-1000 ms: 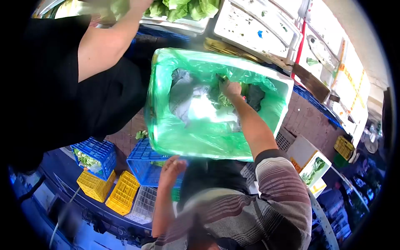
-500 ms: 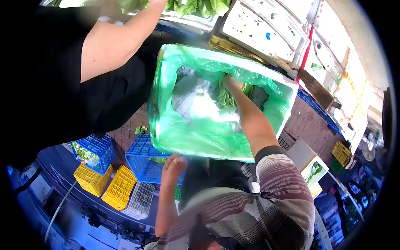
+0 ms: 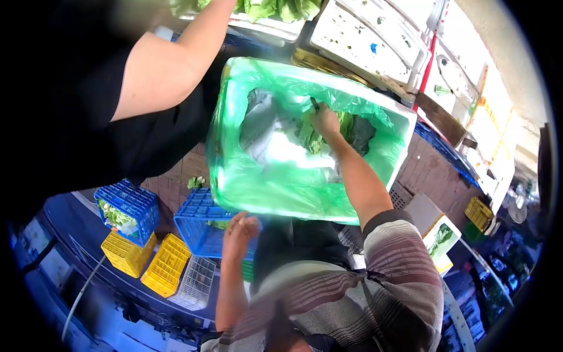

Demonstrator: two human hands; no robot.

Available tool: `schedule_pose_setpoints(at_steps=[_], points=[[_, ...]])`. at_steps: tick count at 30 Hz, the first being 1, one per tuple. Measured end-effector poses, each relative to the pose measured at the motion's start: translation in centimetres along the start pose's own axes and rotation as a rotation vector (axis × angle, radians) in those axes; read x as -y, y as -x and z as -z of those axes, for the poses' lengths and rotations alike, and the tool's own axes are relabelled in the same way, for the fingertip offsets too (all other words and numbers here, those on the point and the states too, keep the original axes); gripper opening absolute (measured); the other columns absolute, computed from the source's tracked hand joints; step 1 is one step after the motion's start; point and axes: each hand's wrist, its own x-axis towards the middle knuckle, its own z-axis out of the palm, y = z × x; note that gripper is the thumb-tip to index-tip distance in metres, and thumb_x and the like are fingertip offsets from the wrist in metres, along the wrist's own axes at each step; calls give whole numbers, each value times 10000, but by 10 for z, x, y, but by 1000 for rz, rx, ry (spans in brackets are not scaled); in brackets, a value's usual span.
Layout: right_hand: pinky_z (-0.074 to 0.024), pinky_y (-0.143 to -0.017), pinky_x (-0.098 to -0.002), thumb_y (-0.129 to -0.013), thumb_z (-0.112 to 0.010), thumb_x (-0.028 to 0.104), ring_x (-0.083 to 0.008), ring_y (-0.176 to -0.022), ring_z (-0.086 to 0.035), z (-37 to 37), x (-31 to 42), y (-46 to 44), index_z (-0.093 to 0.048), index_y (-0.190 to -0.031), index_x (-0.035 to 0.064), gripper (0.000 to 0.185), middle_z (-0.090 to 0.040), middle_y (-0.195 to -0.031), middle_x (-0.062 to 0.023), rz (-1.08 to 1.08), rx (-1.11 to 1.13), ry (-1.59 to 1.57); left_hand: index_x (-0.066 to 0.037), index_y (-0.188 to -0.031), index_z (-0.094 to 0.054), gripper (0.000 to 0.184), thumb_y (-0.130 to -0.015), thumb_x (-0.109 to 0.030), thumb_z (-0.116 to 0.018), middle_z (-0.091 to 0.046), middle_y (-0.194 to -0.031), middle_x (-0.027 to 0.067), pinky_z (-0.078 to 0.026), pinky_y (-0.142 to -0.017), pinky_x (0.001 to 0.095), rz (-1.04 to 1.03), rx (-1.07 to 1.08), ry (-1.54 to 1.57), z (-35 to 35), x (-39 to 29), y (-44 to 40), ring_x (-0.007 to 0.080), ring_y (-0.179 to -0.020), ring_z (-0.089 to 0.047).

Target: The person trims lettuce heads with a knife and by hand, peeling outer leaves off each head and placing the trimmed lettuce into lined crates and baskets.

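Note:
A white foam box [image 3: 403, 114] lined with a green plastic bag [image 3: 281, 196] stands in front of me. Inside it lie leafy greens [image 3: 346, 126] and pale grey plastic or paper [image 3: 258, 129]; strong glare hides part of the bottom. My right hand [image 3: 325, 120] is inside the box, above the greens, closed around a small dark narrow thing [image 3: 315, 104] whose kind I cannot make out. My left hand [image 3: 239, 230] is just outside the near left edge of the box, its fingers curled. What it holds, if anything, is hidden.
At the left, another person in black [image 3: 158, 138] reaches an arm toward lettuce [image 3: 275, 9] at the top. White foam lids [image 3: 369, 41] lie beyond the box. Blue crates [image 3: 196, 220], yellow crates [image 3: 166, 265] and a white crate [image 3: 195, 281] stand at lower left.
My right hand has risen slightly off the greens, and a dark thing now shows at its fingers. My left hand has shifted slightly up and left. The other person's arm has moved a little.

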Motion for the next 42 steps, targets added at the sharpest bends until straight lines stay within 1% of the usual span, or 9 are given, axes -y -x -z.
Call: schedule_pose_setpoints(at_steps=[12, 14, 18, 20, 26, 32, 33, 36, 42], points=[[-501, -717, -405, -806, -696, 85, -343, -827, -628, 44, 29, 186, -620, -1064, 21, 277, -622, -1011, -175, 327, -291, -347, 12, -1432, -401, 612, -987, -359, -600, -605, -1243, 232, -502, -958, 483, -26, 237, -14, -26, 27, -23, 350, -1131, -618], [-496, -699, -342, -790, -707, 16, -248, -805, -617, 50, 48, 229, -620, -1067, 8, 291, -630, -1047, -133, 449, -346, -414, 4, -1442, -400, 619, -998, -391, -575, -612, -1222, 214, -525, -909, 438, -62, 346, -144, -28, 33, -36, 322, -1057, -638], [-483, -752, -275, -782, -680, -87, -152, -932, -589, 58, 81, 319, -604, -1131, 38, 378, -592, -1154, -112, 680, -193, -757, -34, -1534, -220, 1009, -867, -725, -529, -343, -1499, 318, -346, -1103, 577, 170, 435, 440, -58, 10, 12, 422, -1343, -431], [-480, -788, -261, -795, -654, -107, -136, -971, -569, 59, 95, 364, -569, -1185, 39, 426, -546, -1214, -118, 699, -22, -906, -66, -1519, -290, 986, -834, -715, -579, -385, -1513, 228, -323, -1125, 579, 15, 611, 749, -47, 14, 25, 388, -1338, -447], [-405, -624, -184, -825, -672, -73, -51, -759, -513, 23, 135, 443, -578, -1188, 50, 394, -579, -1081, -25, 374, 411, -1082, -88, -1398, -505, 750, -846, -564, -684, -524, -1435, 106, -347, -1136, 529, -433, 345, 1175, 18, 33, 57, 323, -1309, -487], [-416, -720, -216, -859, -702, 115, -78, -806, -463, -15, 173, 488, -542, -1291, 11, 473, -543, -1113, -8, 951, 499, -463, -100, -1407, -477, 572, -996, -497, -449, -530, -1405, 113, -378, -1107, 510, -499, 123, 1299, 105, 37, 118, 319, -1303, -494], [-460, -797, -290, -908, -630, 242, -170, -836, -523, -23, 177, 489, -505, -1355, -6, 526, -549, -1134, -78, 1219, 385, -333, -102, -1401, -486, 575, -991, -504, -453, -536, -1400, 112, -378, -1105, 518, -515, 96, 1314, 119, 44, 125, 322, -1299, -497], [-472, -884, -370, -953, -537, 282, -285, -937, -583, -36, 177, 513, -453, -1407, -27, 555, -563, -1160, -169, 1219, 595, -213, -121, -1400, -492, 589, -979, -531, -452, -541, -1399, 107, -376, -1093, 544, -495, 54, 1394, 146, 61, 156, 322, -1286, -509], [-520, -654, -438, -887, -686, 195, -397, -721, -664, -67, 186, 537, -418, -1426, -2, 634, -678, -863, -215, 1460, 609, -75, -108, -1325, -573, 543, -916, -462, -621, -608, -1329, 104, -459, -1044, 494, -506, 54, 1512, 177, 107, 161, 298, -1211, -577]])
